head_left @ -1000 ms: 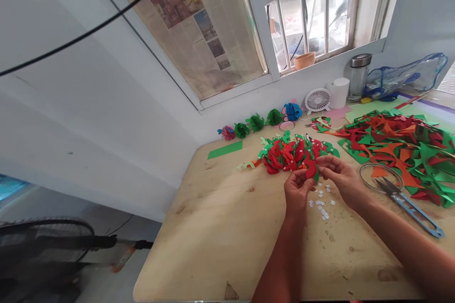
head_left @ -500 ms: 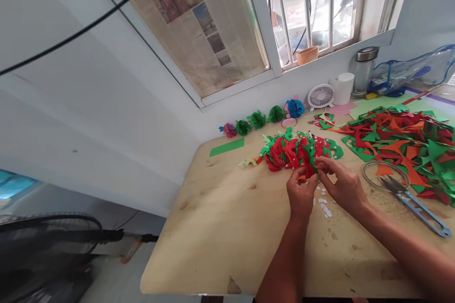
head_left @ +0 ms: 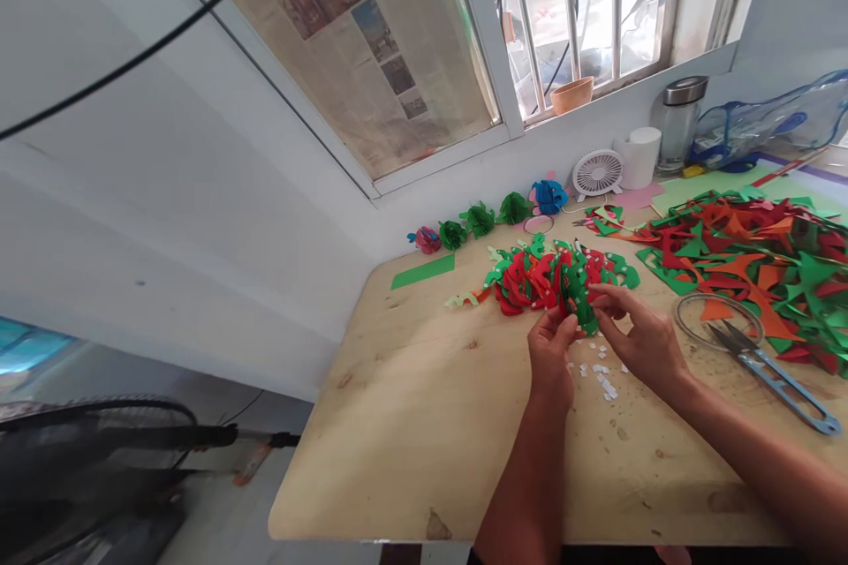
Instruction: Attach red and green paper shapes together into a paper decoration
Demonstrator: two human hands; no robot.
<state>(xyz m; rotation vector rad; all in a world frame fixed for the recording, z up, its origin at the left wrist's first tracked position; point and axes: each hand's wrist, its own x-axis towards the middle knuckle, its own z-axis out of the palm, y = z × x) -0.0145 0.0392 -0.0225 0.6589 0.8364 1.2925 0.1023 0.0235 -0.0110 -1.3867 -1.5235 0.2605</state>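
Note:
Between my two hands is a green paper cutout, standing at the front of a heap of red and green paper cutouts dotted with small white squares. My left hand pinches its lower left side between thumb and fingers. On the other side, my right hand has thumb and fingertips closed on its right edge. Small white paper squares lie scattered on the table just below my hands. The fingertips partly hide the cutout's edges.
Thread snips and a metal ring lie to the right, beside a big pile of paper scraps. Finished-looking paper figures, a small white fan and a glass bottle line the wall. A green strip lies far left.
Red paper stood between my hands before; now a green cutout shows there. My left hand has shifted slightly left and down, and more white squares are visible.

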